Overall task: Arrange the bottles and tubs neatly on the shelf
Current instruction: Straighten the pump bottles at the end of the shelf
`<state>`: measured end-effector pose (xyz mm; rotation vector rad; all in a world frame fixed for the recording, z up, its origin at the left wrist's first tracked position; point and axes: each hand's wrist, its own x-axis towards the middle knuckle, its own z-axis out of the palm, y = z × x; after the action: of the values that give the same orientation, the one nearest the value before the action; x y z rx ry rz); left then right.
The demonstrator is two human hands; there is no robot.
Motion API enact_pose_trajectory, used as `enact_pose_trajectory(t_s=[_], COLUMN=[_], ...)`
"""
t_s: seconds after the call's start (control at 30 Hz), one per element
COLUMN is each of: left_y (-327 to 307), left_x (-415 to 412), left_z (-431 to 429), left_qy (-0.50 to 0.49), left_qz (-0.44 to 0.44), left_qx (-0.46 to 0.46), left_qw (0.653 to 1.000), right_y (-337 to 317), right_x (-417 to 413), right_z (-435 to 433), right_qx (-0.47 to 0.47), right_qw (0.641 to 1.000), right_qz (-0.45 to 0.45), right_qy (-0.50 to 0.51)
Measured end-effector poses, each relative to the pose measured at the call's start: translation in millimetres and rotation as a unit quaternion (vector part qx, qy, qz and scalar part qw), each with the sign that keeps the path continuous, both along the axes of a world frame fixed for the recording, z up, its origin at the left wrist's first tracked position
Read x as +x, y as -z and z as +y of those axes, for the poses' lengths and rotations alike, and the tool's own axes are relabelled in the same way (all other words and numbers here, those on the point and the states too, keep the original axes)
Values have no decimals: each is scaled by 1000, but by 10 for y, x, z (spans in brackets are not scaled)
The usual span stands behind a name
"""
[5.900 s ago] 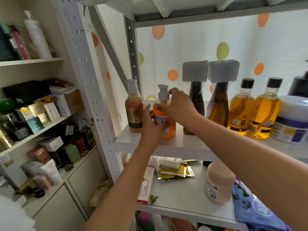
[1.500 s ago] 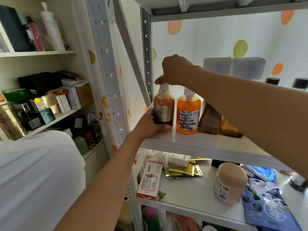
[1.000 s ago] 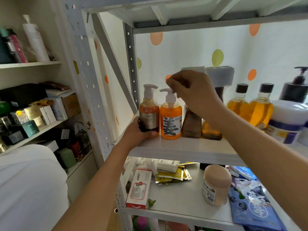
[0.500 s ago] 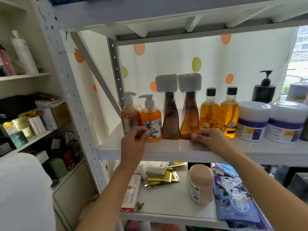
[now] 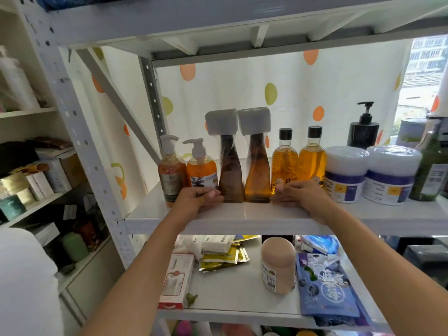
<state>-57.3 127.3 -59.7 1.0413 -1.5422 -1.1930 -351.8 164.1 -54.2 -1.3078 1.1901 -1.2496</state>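
A white shelf board [image 5: 242, 215] carries a row of bottles and tubs. From the left stand a brown pump bottle [image 5: 171, 175], an orange pump bottle [image 5: 201, 170], a dark foam-capped bottle [image 5: 230, 170] and an amber foam-capped bottle [image 5: 257, 175]. Then come two yellow black-capped bottles [image 5: 284, 161], two white tubs [image 5: 345, 170] and a green bottle [image 5: 434, 170]. My left hand [image 5: 198, 197] rests curled on the board before the orange bottle, fingertips against the dark bottle's base. My right hand [image 5: 298, 194] is curled against the amber bottle's base, hiding the yellow bottles' bottoms.
A black pump bottle [image 5: 363, 132] stands behind the tubs. The lower shelf holds a beige tub [image 5: 277, 265], a blue pouch [image 5: 324, 287], a red-and-white box [image 5: 175, 282] and yellow sachets [image 5: 223, 258]. A perforated metal upright [image 5: 80, 146] and shelves of boxes [image 5: 48, 170] are at left.
My left hand has let go of the brown pump bottle and my right hand has come down from the pump tops. Both now sit low, either side of the two foam-capped bottles.
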Motion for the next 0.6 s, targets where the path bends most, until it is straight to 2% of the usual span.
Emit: enact_pose_trajectory(t_s=[0.17,0.27,0.33,0.4,0.47,0.53,0.6], left_y=[-43,-65,-77,-83,-80,-59,-46], left_x=[-28,7,111,270,435,558,606], left_z=[33,119,165,183,128,-9,-153], left_qy=[-13,1,0,-67,-213,-319,-305], left_qz=[17,-9,16,100,162,142,66], left_qx=[4,-6,-24,-58,-127,-176,-157], left_qw=[1000,1000,1000,991,955,920,937], right_y=[14,19,-3,-36,-50,-43,-26], right_x=[-49,-29,105,374,703,997,1193], right_z=[-26,-23,9,30,7,-72,-181], right_qx=[8,19,26,28,32,30,16], right_qw=[1000,999,999,997,995,993,991], right_qz=[-23,-26,-9,10,28,48,64], right_qy=[-11,-6,-27,-65,-92,-104,-114])
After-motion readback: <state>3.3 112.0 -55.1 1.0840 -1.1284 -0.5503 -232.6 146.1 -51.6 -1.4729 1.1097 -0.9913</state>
